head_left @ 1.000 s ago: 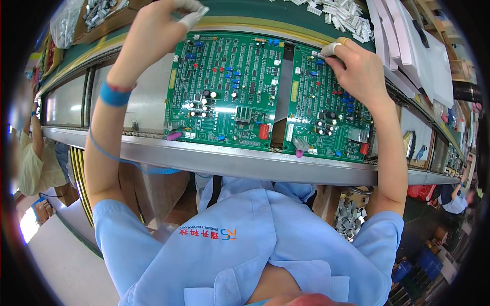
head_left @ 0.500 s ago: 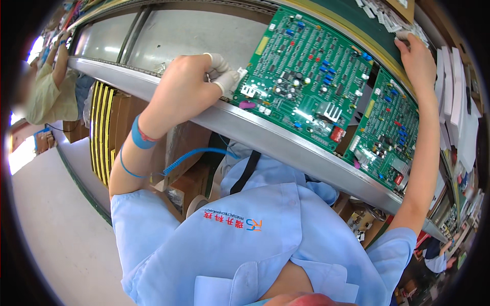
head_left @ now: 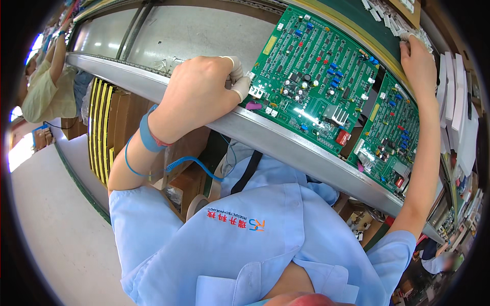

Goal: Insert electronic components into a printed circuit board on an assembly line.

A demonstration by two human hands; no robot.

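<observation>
My left hand (head_left: 201, 94), with pale finger cots on its fingertips, is closed at the left edge of a large green circuit board (head_left: 286, 76). Its thumb and finger pinch a small white connector (head_left: 250, 75) there; whether the connector is seated cannot be told. A purple part (head_left: 253, 105) sits just beside the thumb on the board. Far right, my right hand (head_left: 419, 58) reaches over a second green circuit board (head_left: 383, 112) to loose white connectors (head_left: 390, 23). Its fingertips are drawn together, and what they hold is too small to make out.
Both boards lie on a metal-edged conveyor line (head_left: 286, 135). A blue coiled cord (head_left: 191, 160) runs from the band on my left wrist. Stacked white sheets (head_left: 454, 86) stand at the right. A co-worker (head_left: 51, 92) is at far left, beside yellow-edged boards (head_left: 99, 132).
The boards and my left hand appear slightly farther right in the picture. My left hand stays at the board's left edge. My right hand remains by the white connectors.
</observation>
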